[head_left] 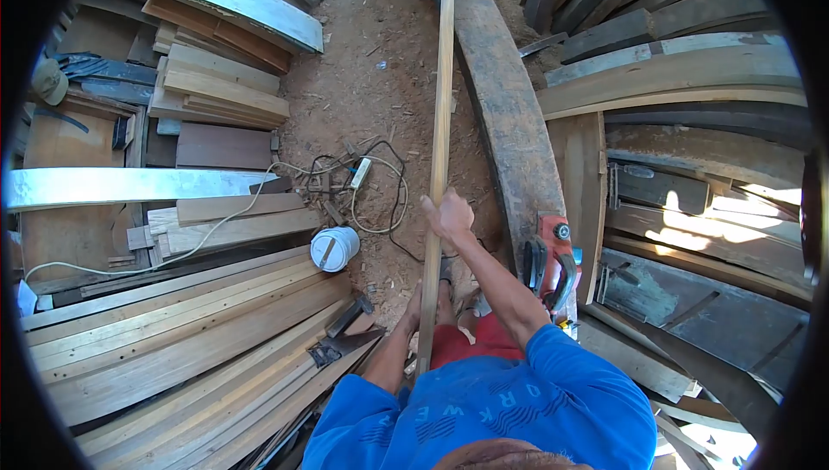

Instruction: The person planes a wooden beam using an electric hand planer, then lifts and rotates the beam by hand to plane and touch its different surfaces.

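Observation:
A long, narrow wooden strip [443,81] runs from in front of my body away to the top of the view. My right hand [451,214] is closed around it near the middle, thumb on the near side. Lower down, my left hand [414,304] grips the strip's left side close to my legs; its fingers are partly hidden behind the wood. Just right of the strip lies a thick, worn timber beam [509,98]. At the beam's near end rests a red power tool [555,258] with a black handle.
A white bucket [335,249] stands on the dirt floor beside a power strip [361,173] and tangled cords. Stacked boards [190,323] fill the left, with a handsaw [345,346] on them. More planks [682,73] are piled on the right.

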Demonstrator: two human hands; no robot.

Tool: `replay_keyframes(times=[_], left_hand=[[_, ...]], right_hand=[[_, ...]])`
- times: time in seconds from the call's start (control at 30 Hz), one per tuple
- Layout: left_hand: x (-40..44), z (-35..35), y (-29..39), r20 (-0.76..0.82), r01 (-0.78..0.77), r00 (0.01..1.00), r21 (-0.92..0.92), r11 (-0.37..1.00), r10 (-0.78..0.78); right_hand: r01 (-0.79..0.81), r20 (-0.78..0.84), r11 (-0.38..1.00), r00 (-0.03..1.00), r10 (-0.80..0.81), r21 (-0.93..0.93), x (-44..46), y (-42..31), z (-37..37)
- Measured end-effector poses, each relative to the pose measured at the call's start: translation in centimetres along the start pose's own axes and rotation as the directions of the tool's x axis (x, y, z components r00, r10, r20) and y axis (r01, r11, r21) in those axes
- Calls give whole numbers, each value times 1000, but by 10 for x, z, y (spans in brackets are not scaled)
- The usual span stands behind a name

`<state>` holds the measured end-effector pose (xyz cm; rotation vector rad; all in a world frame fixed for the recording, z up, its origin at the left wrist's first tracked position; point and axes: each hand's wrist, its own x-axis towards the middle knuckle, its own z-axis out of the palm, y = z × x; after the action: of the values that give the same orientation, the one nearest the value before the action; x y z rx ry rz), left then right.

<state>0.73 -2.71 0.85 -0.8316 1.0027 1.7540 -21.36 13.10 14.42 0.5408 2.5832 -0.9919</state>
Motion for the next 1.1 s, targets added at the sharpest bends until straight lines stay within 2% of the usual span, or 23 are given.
replay_keyframes(times=[0.1,0.17,0.27,0.37,0.47,0.53,0.6,0.73,0.83,0.93,0.97,1.03,1.07,1.1], left_hand=[[25,23,1,54,-18,998,-14,1000,19],[53,36,-10,86,77,994,-103,992,-68],[82,49,-38,78,-36,996,-127,991,46],[105,48,-68,-119,-112,986,14,994,113],[92,49,-92,-119,-127,986,-69,990,118],[79,59,-96,4,-101,995,-195,976,104],[73,84,-84,220,-32,969,-333,942,110],[75,171,-18,611,108,757,-465,879,231],[33,214,44,577,5,771,-431,902,271],[-57,266,118,491,-116,806,-416,902,330],[-101,288,138,508,-127,789,-416,900,346],[-187,327,166,536,-142,758,-422,895,373],[-212,340,179,551,-226,693,-445,866,464],[-233,352,194,564,-304,617,-472,828,548]], right_hand=[[-6,-36,1000,999,6,8,6,4,-13],[8,-40,1000,999,-6,30,6,13,-22],[40,2,998,999,-40,40,-31,54,-15],[36,26,998,999,-37,57,-88,105,7],[27,-46,1000,999,-27,5,-121,130,8],[26,-90,1000,996,-26,-1,-116,131,-3],[35,-104,997,994,-42,-70,-112,129,-19],[17,-29,994,999,-20,-111,-87,93,-87],[89,-80,980,991,-104,-177,-76,37,-153],[254,-76,963,962,-261,-91,-86,-22,-241],[324,-80,943,941,-330,-77,-100,-43,-270],[443,-80,888,896,-436,121,-121,-71,-321],[495,-83,842,868,-489,217,-138,-81,-342],[470,-87,736,865,-495,487,-173,-92,-365]])
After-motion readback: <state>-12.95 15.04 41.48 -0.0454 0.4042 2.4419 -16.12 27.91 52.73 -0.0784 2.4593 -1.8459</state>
